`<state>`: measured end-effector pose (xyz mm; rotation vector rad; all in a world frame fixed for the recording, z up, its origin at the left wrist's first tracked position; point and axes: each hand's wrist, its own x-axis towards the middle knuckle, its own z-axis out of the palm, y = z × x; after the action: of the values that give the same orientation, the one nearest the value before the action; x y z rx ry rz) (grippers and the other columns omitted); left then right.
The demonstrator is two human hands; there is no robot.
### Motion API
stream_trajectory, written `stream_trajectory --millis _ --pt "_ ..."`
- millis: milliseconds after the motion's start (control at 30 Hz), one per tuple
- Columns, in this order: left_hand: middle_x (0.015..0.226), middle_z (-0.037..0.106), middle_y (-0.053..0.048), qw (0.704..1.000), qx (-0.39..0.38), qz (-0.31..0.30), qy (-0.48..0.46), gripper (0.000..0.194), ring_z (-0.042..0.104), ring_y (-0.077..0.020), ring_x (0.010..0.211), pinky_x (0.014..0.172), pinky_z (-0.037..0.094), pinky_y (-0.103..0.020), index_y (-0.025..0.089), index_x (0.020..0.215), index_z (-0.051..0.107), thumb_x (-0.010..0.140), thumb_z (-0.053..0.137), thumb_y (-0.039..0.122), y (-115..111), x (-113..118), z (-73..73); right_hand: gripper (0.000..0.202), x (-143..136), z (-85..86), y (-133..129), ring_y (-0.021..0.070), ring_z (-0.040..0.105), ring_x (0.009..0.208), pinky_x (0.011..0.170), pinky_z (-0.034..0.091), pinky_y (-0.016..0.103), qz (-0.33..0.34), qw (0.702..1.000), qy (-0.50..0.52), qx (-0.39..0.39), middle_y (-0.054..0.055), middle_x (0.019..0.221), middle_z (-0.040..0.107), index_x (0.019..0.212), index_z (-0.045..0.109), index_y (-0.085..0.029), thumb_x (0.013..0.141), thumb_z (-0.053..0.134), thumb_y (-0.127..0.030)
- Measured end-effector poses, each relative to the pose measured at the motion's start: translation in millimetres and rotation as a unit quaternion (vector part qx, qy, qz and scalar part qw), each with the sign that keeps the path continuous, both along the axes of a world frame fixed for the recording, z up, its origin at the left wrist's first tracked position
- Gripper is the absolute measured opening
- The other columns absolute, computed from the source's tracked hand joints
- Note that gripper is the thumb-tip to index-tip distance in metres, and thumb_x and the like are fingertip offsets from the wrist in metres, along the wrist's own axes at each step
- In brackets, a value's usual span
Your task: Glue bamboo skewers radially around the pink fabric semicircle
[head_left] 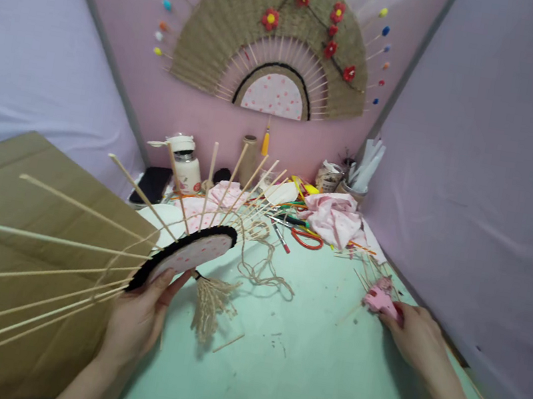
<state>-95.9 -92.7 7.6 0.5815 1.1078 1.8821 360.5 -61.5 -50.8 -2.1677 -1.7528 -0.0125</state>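
My left hand [139, 317] is closed on a fan frame, pinching the lower edge of its half-round base [194, 254]. The base is covered in pink-dotted cloth with a black braided rim. Thin wooden sticks [82, 245] spread out from it to the left and upward, with twine running loosely across them. A twine tassel [209, 305] hangs below the base. Over at the right, my right hand [411, 327] grips a small pink piece [381, 297] just above the table; its exact kind is hard to make out. Some fingers of both hands are hidden.
A large cardboard sheet [42, 211] stands at left. Loose twine [260, 269], red-handled scissors [307, 239], crumpled pink cloth [332, 216], a white bottle [185, 166] and a phone [151, 184] lie toward the back. A finished fan [211, 36] hangs on the wall.
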Motion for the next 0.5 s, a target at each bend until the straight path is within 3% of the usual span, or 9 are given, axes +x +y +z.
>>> stream_trajectory --millis 133,233,300,367,433,500 --pt "0.101 0.074 -0.001 1.0 -0.009 -0.001 0.005 0.029 0.065 -0.0254 0.11 0.099 0.054 -0.052 0.024 0.095 0.073 0.068 0.082 0.022 2 1 -3.3 0.049 -16 25.6 -9 0.0351 0.062 0.094 0.084 0.049 0.047 0.0 0.996 0.071 0.053 0.021 0.095 0.068 0.101 0.069 -0.011 0.08 0.046 -0.047" --pt "0.105 0.074 -0.001 1.0 -0.011 -0.005 0.007 0.031 0.065 -0.0246 0.109 0.1 0.054 -0.049 0.025 0.097 0.073 0.068 0.082 0.023 3 1 -6.0 0.044 -36 43.9 -18 0.028 0.063 0.096 0.083 0.052 0.039 0.032 0.966 0.237 0.101 0.013 0.108 0.068 0.11 0.067 -0.02 0.083 0.051 -0.051" --pt "0.106 0.073 -0.001 1.0 -0.015 -0.01 0.007 0.033 0.066 -0.0238 0.108 0.101 0.054 -0.047 0.025 0.099 0.073 0.068 0.082 0.023 2 2 -7.0 0.039 -56 53.5 -21 0.0238 0.065 0.089 0.075 0.054 0.034 0.046 0.914 0.389 0.103 0.008 0.108 0.07 0.108 0.069 -0.026 0.084 0.055 -0.053" --pt "0.104 0.074 -0.001 1.0 -0.019 -0.012 0.003 0.033 0.067 -0.0231 0.106 0.1 0.054 -0.045 0.024 0.097 0.073 0.066 0.083 0.022 1 3 -7.1 0.034 -79 59.9 -20 0.0212 0.064 0.083 0.066 0.054 0.032 0.061 0.838 0.533 0.104 0.008 0.107 0.07 0.103 0.071 -0.027 0.084 0.059 -0.053" --pt "0.101 0.075 -0.002 1.0 -0.023 -0.007 -0.003 0.032 0.067 -0.0227 0.105 0.099 0.055 -0.044 0.022 0.093 0.073 0.064 0.085 0.021 0 7 -6.5 0.031 -103 63.3 -17 0.0181 0.061 0.075 0.057 0.051 0.029 0.068 0.771 0.626 0.094 0.008 0.102 0.069 0.095 0.072 -0.025 0.081 0.064 -0.051" --pt "0.097 0.075 -0.002 1.0 -0.026 0.006 -0.006 0.033 0.069 -0.023 0.101 0.097 0.056 -0.045 0.022 0.091 0.073 0.061 0.086 0.022 -1 11 -5.5 0.031 -124 64.3 -14 0.015 0.056 0.067 0.051 0.047 0.027 0.077 0.734 0.669 0.086 0.008 0.095 0.067 0.091 0.072 -0.022 0.079 0.069 -0.05"
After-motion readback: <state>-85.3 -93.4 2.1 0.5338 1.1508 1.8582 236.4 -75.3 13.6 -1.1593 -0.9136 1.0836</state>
